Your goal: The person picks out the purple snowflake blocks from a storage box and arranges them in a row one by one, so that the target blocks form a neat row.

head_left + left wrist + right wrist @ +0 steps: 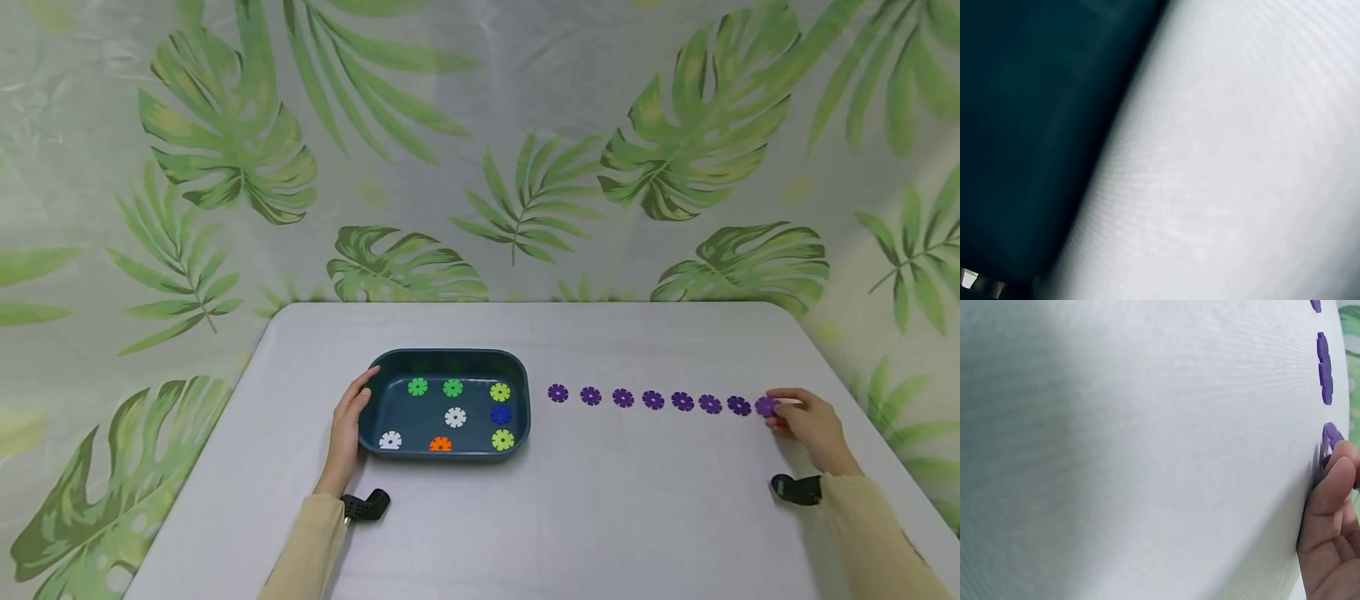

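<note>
My right hand (813, 427) pinches a purple notched plastic disc (765, 406) between thumb and finger at the right end of a row. In the right wrist view, that disc (1333, 434) is tilted up from the table, partly hidden by the fingertips. Beside it lies the nearest flat purple disc (738, 406), with several more continuing leftward. My left hand (345, 433) rests against the left side of a dark teal tray (444, 456), its fingers fairly straight along the wall and rim. The left wrist view shows mostly the tray's wall (1035, 125).
Inside the tray lie loose discs, among them a green disc (417, 387), a white disc (455, 417), an orange disc (441, 445), a blue disc (501, 414) and a yellow-green disc (502, 440). A white cloth covers the table (600, 517). A leaf-print curtain (525, 167) hangs behind.
</note>
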{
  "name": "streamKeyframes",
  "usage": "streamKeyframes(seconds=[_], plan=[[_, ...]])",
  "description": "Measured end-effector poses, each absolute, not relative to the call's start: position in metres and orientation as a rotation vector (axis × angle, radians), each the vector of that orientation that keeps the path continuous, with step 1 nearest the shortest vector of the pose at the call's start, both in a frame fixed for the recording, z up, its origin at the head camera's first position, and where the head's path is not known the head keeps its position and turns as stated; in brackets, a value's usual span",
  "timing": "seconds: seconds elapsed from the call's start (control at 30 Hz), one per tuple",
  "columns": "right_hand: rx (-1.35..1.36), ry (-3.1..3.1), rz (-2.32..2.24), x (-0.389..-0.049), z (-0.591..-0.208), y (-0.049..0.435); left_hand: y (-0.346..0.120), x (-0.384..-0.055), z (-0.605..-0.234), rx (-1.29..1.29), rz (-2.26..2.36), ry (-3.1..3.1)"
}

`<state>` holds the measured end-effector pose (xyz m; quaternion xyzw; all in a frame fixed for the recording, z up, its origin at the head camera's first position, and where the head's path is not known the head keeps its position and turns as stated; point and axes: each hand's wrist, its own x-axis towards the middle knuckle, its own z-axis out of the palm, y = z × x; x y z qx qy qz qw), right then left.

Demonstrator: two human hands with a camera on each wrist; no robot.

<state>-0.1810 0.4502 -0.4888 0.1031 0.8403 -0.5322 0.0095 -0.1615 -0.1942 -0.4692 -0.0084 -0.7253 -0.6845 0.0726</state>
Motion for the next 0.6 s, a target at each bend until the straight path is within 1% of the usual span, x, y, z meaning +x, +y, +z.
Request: streamKeyframes(seconds=[0.37,0.47,0.6], plan=[[0.395,2.854,-1.348,-0.178,-0.485,0.435,-0.197,-0.161,-0.468,-0.031,-2.063,-2.197],[0.323,2.910,-1.319,-0.179,-0.478,0.420,-0.202,-0.163,-0.468,-0.048,-2.042,-2.236],[0.116,3.037,-1.219,-0.181,-0.462,0.393,-0.212,-0.169,-0.471,-0.057,-1.961,-2.337]])
